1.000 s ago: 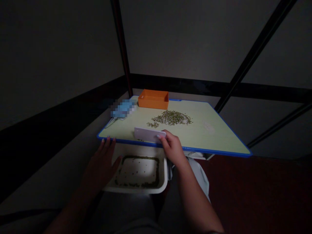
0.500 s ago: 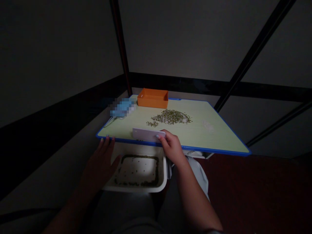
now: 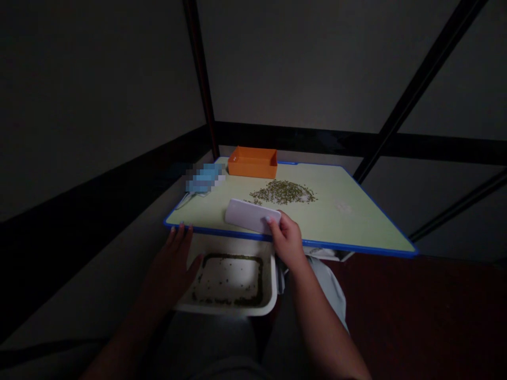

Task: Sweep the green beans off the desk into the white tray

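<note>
A flat white scraper [image 3: 250,215] is gripped at its right end by my right hand [image 3: 287,237], near the front edge of the pale green board [image 3: 352,221]. Beyond the scraper lies a loose heap of small green beans or seeds [image 3: 283,191]; I cannot tell their exact kind. My left hand [image 3: 174,264] has its fingers spread, with the tips at the board's blue front edge. Below that edge and beside my left hand is a white basin [image 3: 270,295], with more green grains around its bottom.
At the board's back left stands an orange open box [image 3: 253,163]. A blurred blue-and-white item [image 3: 204,178] lies left of it. Pale bits [image 3: 341,206] are scattered on the right side of the board. Dark walls rise behind and to the left.
The scraper has tilted and lifted a little away from the front edge, now covering part of the small cluster of grains. The whole view has shifted slightly. My left hand stays at the edge.
</note>
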`<state>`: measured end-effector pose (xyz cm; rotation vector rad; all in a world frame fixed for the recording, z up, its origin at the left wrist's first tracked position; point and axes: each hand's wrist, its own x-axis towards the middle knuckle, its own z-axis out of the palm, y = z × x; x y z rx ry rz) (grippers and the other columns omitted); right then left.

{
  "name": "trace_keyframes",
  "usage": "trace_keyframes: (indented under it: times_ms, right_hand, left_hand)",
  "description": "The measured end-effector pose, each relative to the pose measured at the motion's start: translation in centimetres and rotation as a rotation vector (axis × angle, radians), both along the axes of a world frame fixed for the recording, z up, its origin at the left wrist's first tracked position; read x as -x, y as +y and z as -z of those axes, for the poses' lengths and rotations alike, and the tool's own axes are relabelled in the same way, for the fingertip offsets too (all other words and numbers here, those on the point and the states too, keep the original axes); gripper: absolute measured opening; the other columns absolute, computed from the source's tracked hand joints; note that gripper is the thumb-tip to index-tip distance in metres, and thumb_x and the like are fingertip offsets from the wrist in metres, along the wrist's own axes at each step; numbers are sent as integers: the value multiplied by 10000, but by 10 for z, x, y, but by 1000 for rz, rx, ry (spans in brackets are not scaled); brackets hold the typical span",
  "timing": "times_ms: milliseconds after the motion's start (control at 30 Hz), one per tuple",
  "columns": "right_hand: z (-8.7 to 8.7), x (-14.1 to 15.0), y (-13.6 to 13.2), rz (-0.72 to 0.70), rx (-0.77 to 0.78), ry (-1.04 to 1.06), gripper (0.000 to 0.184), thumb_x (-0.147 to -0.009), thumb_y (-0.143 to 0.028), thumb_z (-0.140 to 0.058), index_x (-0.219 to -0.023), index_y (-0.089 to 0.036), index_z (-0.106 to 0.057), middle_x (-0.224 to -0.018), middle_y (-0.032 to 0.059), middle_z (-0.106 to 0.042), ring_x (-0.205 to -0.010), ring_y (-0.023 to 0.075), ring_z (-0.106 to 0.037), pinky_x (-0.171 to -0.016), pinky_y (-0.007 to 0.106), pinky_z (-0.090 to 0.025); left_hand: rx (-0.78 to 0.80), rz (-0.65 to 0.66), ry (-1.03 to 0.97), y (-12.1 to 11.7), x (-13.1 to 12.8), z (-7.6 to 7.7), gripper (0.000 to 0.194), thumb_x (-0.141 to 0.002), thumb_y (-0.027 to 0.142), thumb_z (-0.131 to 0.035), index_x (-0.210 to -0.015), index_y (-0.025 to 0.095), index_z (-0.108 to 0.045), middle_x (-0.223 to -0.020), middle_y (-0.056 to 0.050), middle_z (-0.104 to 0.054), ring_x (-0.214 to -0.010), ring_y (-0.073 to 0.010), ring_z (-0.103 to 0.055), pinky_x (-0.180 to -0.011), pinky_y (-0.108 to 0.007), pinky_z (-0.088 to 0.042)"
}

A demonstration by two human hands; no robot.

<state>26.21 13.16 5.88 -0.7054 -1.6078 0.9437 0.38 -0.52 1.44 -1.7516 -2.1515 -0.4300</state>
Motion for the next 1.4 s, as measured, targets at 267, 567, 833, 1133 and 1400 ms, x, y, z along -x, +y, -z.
trace_keyframes:
  times_ms: [267,567,833,1133,1400]
  right_hand:
    - [4,4,11,153,221,349,410,-824,-539,-640,-966,-162,-719,-953,78,-769,-867,222,-672,-796,341,-521]
    - [2,11,23,249,323,647,485,-824,-571,-632,-1086,-165,-679,-1049,106,-769,-918,227,-706,-809,352,-554]
    - [-1,4,19,342,252,385,481,-821,-593,-584,-975,-150,-693,-936,107,-766,-844,240,-681,-748,341,-526]
    - [2,-6,13,402,18,-7,345,-938,-491,-469,-798,-206,-603,-626,-1,-625,-588,167,-544,-554,254,-370]
    - [5,0,18,379,12,-143,339,-919,-493,-463,-804,-211,-611,-636,13,-636,-576,178,-563,-552,256,-354]
  left_hand:
    - [-47,-2,74,-1,4,10,673,-905,440,-386,-1494,131,-288,-1574,-174,-370,-1491,-309,-300,-1159,-488,-407]
    - [-149,43,187,1,17,21,659,-894,293,-371,-1518,143,-219,-1562,-190,-381,-1452,-290,-373,-1111,-451,-474]
    - [-214,99,219,1,39,26,696,-871,225,-364,-1537,181,-166,-1558,-163,-397,-1412,-261,-438,-1062,-391,-512]
    - [-262,85,249,5,33,37,749,-894,352,-370,-1541,126,-66,-1585,-212,-329,-1452,-303,-379,-1079,-442,-489]
    - [-249,40,192,10,20,42,808,-891,465,-355,-1537,99,-36,-1602,-240,-275,-1487,-345,-306,-1140,-505,-424]
